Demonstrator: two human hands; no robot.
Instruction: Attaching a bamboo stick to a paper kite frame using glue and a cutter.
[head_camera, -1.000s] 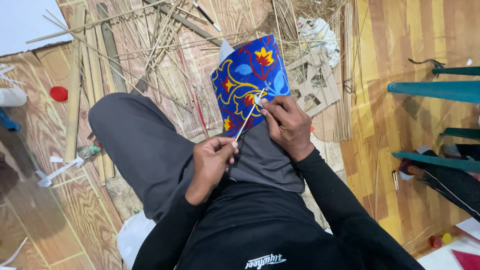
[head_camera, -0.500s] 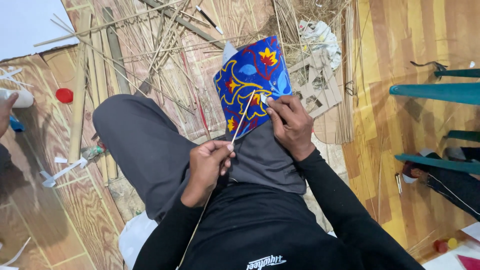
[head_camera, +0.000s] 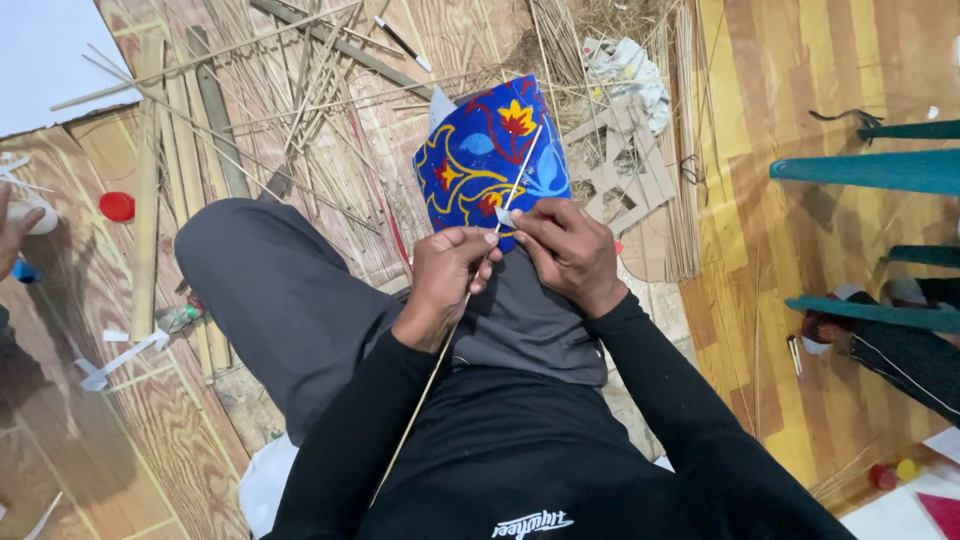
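A blue sheet with red and yellow flower patterns (head_camera: 478, 160) rests on my right knee. A thin bamboo stick (head_camera: 520, 170) lies diagonally across it and runs down past my lap. My left hand (head_camera: 450, 270) pinches the stick just below the sheet's lower edge. My right hand (head_camera: 565, 245) presses a small pale piece (head_camera: 503, 216) onto the stick and the sheet with thumb and fingers. Both hands nearly touch each other.
Bamboo strips and thin sticks (head_camera: 250, 110) cover the wooden floor ahead. Cut cardboard pieces (head_camera: 620, 165) and crumpled paper (head_camera: 625, 70) lie to the right. A red cap (head_camera: 117, 206) sits at the left. Green chair legs (head_camera: 870, 170) and another person's hand (head_camera: 12, 225) are at the edges.
My left hand slid up along the stick toward the sheet and now meets my right hand. The view has shifted slightly; the sheet stays on my knee.
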